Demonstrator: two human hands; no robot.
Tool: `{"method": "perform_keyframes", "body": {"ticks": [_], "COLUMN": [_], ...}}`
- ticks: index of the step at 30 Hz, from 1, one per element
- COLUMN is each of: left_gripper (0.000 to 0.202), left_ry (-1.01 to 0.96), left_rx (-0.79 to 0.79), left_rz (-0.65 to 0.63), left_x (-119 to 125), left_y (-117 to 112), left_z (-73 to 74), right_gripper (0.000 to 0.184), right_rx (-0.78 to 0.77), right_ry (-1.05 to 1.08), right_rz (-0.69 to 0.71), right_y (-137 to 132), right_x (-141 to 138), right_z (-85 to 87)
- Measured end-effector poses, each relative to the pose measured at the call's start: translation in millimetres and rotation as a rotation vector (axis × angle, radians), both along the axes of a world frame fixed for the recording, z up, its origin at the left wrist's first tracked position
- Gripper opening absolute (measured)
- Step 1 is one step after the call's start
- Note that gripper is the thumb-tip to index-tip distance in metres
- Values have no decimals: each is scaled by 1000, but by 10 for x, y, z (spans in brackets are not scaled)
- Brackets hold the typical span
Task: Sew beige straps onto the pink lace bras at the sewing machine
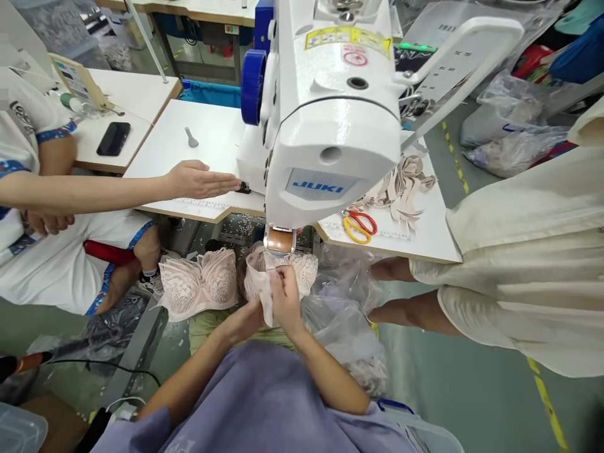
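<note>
Below the needle area of a white sewing machine [330, 145], my right hand [287, 302] pinches the pale pink band of a lace bra [306, 272] between thumb and fingers. My left hand [246, 319] grips the same band from lower left, its fingertips partly hidden behind the fabric. The band stands up between both hands, and its upper end reaches the clear guard [280, 241] at the machine's head. A second group of pale pink lace bra cups [201, 283] lies to the left over my lap, touched by neither hand.
Another person's hand [201, 180] stretches flat toward the machine base from the left. Scissors [359, 225] and fabric strips [401, 189] lie on the table's right part. A phone [114, 139] rests further left. A person in pale clothes [528, 251] stands close on the right.
</note>
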State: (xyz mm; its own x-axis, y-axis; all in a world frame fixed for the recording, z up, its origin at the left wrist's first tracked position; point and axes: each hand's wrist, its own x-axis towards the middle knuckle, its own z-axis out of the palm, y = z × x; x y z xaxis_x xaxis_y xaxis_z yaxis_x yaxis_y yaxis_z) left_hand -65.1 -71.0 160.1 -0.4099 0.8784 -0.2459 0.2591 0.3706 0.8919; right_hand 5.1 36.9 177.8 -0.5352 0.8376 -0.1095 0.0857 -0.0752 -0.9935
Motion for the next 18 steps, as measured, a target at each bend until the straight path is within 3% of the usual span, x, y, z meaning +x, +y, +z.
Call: {"method": "perform_keyframes", "body": {"ticks": [2, 4, 10, 12, 16, 18], "left_gripper": [59, 57, 39, 35, 37, 39], "left_ry": [-310, -459, -312, -167, -44, -55], "left_rx": [94, 158, 205, 197, 60, -26], "left_rz": [186, 298, 428, 368, 68, -58], "left_x": [22, 28, -13, -99, -296, -348], "left_y": [80, 136, 173, 147, 49, 18], "left_z": [8, 67, 351, 460, 672, 759], "right_gripper": [23, 20, 18, 19, 18, 20], "right_rx": [104, 197, 315, 368, 675, 777], "right_ry": [-12, -25, -45, -62, -31, -16], "right_rz": [24, 30, 17, 82, 124, 275], "right_y": [-114, -195, -272, -200, 96, 244], "right_x": [0, 5, 58, 138, 324, 376], "right_z": [-17, -58, -90, -18, 219, 332]}}
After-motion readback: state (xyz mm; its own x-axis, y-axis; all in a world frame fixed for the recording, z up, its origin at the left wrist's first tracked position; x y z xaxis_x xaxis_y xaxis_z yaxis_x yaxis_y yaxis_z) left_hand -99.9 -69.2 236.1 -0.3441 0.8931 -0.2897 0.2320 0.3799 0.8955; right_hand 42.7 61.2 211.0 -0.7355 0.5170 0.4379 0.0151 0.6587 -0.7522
